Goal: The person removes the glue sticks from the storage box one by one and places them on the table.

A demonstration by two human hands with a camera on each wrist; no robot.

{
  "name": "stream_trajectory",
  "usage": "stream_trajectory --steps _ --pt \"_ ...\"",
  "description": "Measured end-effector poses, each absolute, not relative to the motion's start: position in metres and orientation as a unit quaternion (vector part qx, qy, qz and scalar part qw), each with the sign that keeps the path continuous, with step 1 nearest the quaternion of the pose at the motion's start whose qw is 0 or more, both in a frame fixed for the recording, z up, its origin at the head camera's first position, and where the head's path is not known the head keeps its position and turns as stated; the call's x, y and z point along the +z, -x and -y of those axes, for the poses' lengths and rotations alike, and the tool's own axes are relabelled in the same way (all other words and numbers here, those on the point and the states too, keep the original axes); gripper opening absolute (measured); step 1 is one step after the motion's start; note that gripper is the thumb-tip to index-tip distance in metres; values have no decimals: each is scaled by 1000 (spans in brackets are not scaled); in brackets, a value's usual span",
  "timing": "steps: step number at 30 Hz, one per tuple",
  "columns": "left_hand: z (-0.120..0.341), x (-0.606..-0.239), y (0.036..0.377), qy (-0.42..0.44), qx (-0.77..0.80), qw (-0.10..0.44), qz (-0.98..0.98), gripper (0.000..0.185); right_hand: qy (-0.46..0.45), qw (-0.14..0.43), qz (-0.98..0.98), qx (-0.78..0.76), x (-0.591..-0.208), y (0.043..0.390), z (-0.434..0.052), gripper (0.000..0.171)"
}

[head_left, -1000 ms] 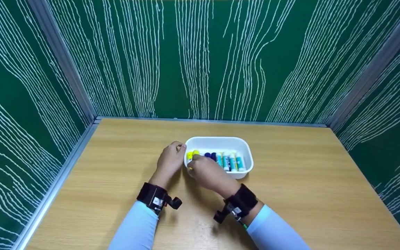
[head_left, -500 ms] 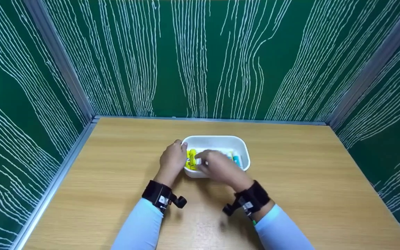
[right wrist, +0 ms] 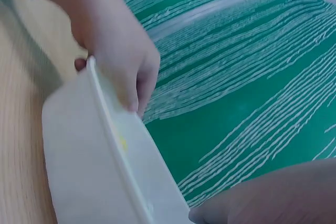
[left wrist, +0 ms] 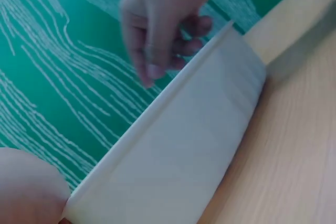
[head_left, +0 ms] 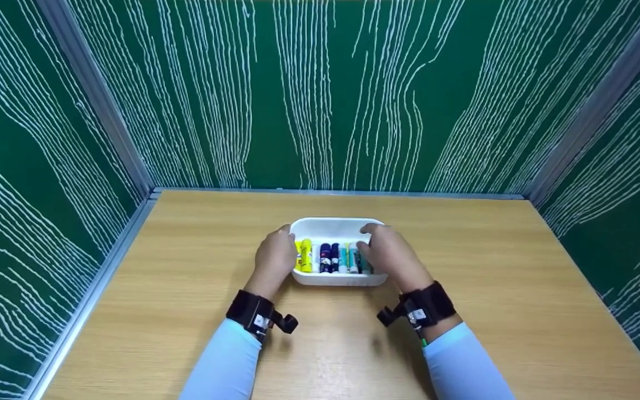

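A white tray [head_left: 335,225] sits mid-table with a row of several sticks lying side by side in it: yellow ones [head_left: 305,255] at the left, dark blue ones [head_left: 326,258] in the middle, teal ones [head_left: 350,259] toward the right. My left hand [head_left: 285,245] grips the tray's left end, thumb over the rim. At the right end my right hand [head_left: 373,244] holds on with fingers curled over the rim, hiding the last sticks. The left wrist view shows the tray's outer wall [left wrist: 184,166] and the right hand [left wrist: 157,30]. The right wrist view shows the tray wall [right wrist: 89,166] and the left hand [right wrist: 118,56].
The wooden table [head_left: 498,289] is boxed in by green panels with white lines on the left, back and right, joined by metal corner posts [head_left: 103,105]. Black bands with small cameras sit on both wrists [head_left: 256,314].
My right hand left the yellow sticks at the tray's left part and crossed to its right end. The row of sticks is now uncovered. My left hand stayed at the left end.
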State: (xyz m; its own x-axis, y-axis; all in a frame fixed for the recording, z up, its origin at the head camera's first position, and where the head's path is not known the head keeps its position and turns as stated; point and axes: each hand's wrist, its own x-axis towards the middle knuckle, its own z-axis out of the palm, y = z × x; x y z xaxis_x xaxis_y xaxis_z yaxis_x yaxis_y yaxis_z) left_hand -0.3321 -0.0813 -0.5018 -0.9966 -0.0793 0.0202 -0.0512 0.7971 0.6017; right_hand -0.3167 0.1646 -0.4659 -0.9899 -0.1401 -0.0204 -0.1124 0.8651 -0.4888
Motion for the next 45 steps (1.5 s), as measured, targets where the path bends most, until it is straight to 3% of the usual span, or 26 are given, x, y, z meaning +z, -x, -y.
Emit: stream_trajectory --steps 8,14,19,25,45 --pt "83 -497 329 -39 -251 33 967 46 62 27 -969 -237 -476 321 -158 44" --pt "78 -504 329 -52 -254 41 965 58 81 8 -974 -211 -482 319 -146 47" --pt "75 -511 330 -48 -253 49 965 51 104 3 -974 -203 -489 317 -138 53" --pt "75 -510 329 -56 -252 29 966 56 92 14 -973 -213 -494 317 -132 59" --pt "72 -502 324 -71 -236 1 969 62 62 53 -955 -285 -496 320 -133 51"
